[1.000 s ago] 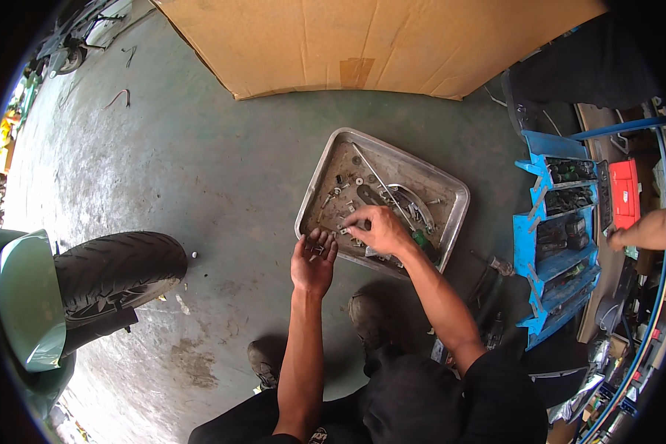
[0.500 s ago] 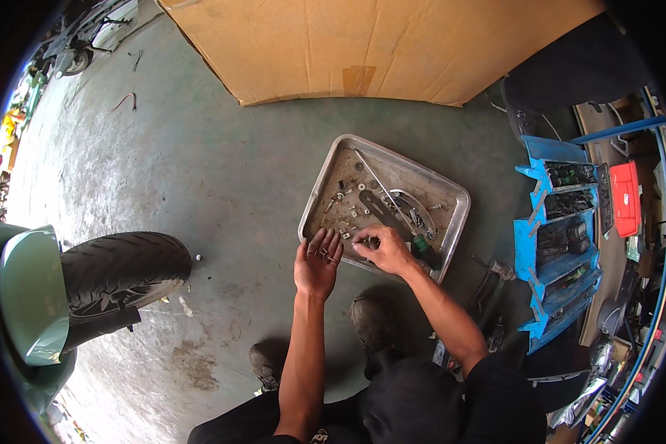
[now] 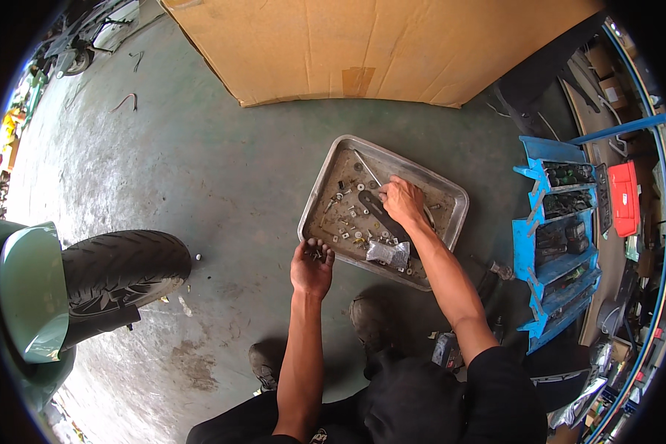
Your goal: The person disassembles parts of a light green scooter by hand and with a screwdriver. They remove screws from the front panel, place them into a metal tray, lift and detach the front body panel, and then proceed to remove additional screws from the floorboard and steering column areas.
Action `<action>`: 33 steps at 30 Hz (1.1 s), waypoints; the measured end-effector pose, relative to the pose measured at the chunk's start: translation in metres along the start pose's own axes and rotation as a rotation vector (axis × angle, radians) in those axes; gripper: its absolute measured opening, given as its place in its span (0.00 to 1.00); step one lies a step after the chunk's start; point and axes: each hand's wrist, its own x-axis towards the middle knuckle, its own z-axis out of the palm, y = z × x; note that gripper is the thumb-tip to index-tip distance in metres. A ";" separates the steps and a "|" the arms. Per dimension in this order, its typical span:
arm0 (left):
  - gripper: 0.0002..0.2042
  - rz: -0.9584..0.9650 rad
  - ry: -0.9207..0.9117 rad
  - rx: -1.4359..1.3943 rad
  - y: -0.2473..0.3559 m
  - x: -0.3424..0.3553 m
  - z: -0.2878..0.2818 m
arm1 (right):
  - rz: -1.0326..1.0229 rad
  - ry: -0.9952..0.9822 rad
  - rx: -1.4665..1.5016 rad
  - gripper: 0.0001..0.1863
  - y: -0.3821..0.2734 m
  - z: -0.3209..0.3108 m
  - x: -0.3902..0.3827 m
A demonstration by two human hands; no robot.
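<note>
My left hand (image 3: pixel 312 266) is cupped at the tray's lower left corner, fingers curled over small metal parts. My right hand (image 3: pixel 402 201) is inside the metal tray (image 3: pixel 462 214), fingers closed on the thin metal rod (image 3: pixel 366 167); my wrist and forearm cover the rod's lower end. Beside and below that hand lie a dark elongated part (image 3: pixel 377 211), small nuts, washers and bolts (image 3: pixel 359 235), and a crumpled silvery packet (image 3: pixel 388 254).
A cardboard box (image 3: pixel 377 52) stands beyond the tray. A wheel (image 3: pixel 126 251) with pale green bodywork (image 3: pixel 29 288) is at left. A blue cantilever toolbox (image 3: pixel 533 244), a red case (image 3: pixel 624 196) and cluttered shelving are at right. My shoes are below the tray.
My right hand has moved up and right from the small parts onto the rod. My left hand's fingers have curled more. Another person's hand at the right edge a second ago is gone.
</note>
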 end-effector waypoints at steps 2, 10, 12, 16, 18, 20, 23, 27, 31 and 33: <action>0.10 0.013 0.081 0.012 0.000 -0.003 0.006 | 0.050 -0.149 -0.013 0.07 -0.003 -0.002 0.008; 0.18 0.040 0.099 0.063 -0.004 -0.002 0.003 | -0.094 -0.116 -0.180 0.07 -0.006 0.000 0.013; 0.21 0.068 0.117 0.091 -0.002 -0.002 0.005 | 0.061 -0.166 0.133 0.08 -0.034 -0.020 -0.001; 0.21 -0.009 0.029 0.026 -0.014 -0.001 0.008 | 0.041 -0.562 0.955 0.09 -0.057 -0.035 -0.039; 0.19 -0.058 0.089 -0.038 -0.018 0.000 0.012 | 0.091 -0.471 0.814 0.10 -0.056 -0.031 -0.042; 0.18 -0.127 -0.252 -0.181 -0.007 0.018 -0.033 | 0.116 -0.383 0.677 0.10 -0.060 -0.024 -0.041; 0.17 -0.134 -0.256 -0.224 -0.011 0.020 -0.025 | 0.106 -0.340 0.291 0.11 -0.044 0.003 -0.041; 0.18 0.002 0.096 -0.024 -0.010 -0.005 0.013 | 0.092 -0.334 0.218 0.11 -0.055 0.019 -0.048; 0.20 0.010 0.034 0.023 -0.012 -0.007 0.016 | 0.098 -0.365 0.097 0.11 -0.063 0.004 -0.042; 0.21 0.004 0.001 0.064 -0.013 -0.007 0.015 | 0.155 -0.432 0.323 0.12 -0.069 -0.015 -0.039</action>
